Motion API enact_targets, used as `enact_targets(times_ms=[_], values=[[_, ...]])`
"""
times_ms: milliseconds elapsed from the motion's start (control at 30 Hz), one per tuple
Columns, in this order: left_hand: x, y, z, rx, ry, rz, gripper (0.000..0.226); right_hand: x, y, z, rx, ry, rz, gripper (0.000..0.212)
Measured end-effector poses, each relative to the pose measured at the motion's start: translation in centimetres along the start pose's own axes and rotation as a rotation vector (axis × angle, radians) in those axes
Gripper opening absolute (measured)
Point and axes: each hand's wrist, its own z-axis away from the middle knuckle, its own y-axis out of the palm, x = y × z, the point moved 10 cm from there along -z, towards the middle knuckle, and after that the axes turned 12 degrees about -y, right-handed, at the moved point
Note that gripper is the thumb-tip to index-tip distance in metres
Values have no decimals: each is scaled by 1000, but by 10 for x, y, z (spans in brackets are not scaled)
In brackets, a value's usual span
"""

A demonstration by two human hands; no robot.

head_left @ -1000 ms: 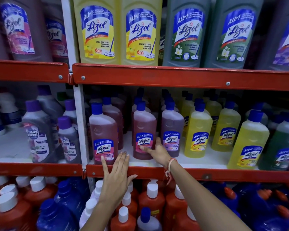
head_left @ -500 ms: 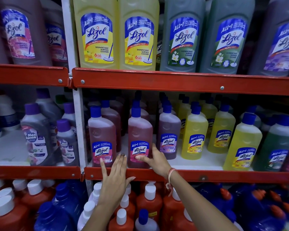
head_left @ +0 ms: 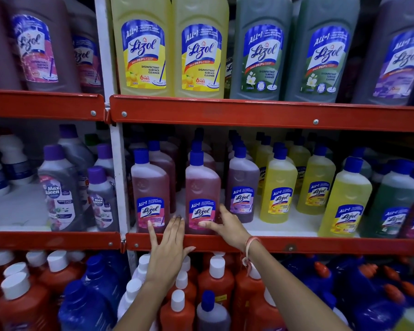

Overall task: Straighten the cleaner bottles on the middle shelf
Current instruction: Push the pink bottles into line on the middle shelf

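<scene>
On the middle shelf (head_left: 296, 244) stand rows of small Lizol cleaner bottles with blue caps. A pink bottle (head_left: 202, 187) stands at the front edge, and my right hand (head_left: 225, 225) grips its lower right side, thumb across the label. Left of it stands another pink bottle (head_left: 150, 185). My left hand (head_left: 167, 244) lies flat and open over the red shelf lip, fingertips touching the base of that left bottle. A purple bottle (head_left: 243, 185) stands a little further back to the right, followed by yellow bottles (head_left: 279, 187) and a green one (head_left: 392, 201).
Large Lizol bottles (head_left: 201, 46) fill the top shelf. A white upright post (head_left: 117, 177) separates the left bay, which holds Max Kleen bottles (head_left: 58, 187). Orange and blue bottles (head_left: 215, 283) with white caps crowd the bottom shelf under my arms.
The pink bottle under my right hand has come forward to the shelf's front edge, level with the left pink bottle. My left hand moved up slightly onto the shelf lip.
</scene>
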Motion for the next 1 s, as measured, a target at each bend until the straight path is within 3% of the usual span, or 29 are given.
enact_targets(times_ms=[300,467,533,633,700,867,1000], values=[[0,2,-2,36,1,-5,74,-2,-9,7,-120,-10,-121,58],[0,3,-1,34,0,1,75,-17,-83,37,-639,60,27,42],[1,2,-2,26,4,17,75,-23,-104,41,-730,104,96,49],[0,2,-2,14,13,28,74,-33,-106,19,-606,136,9,81],[0,2,-2,6,13,24,75,-41,-99,3,-497,139,-91,90],[1,6,-3,10,11,15,75,-53,-97,-10,-417,128,-213,71],[1,7,-3,1,12,10,75,-49,-100,-8,-316,80,-128,78]])
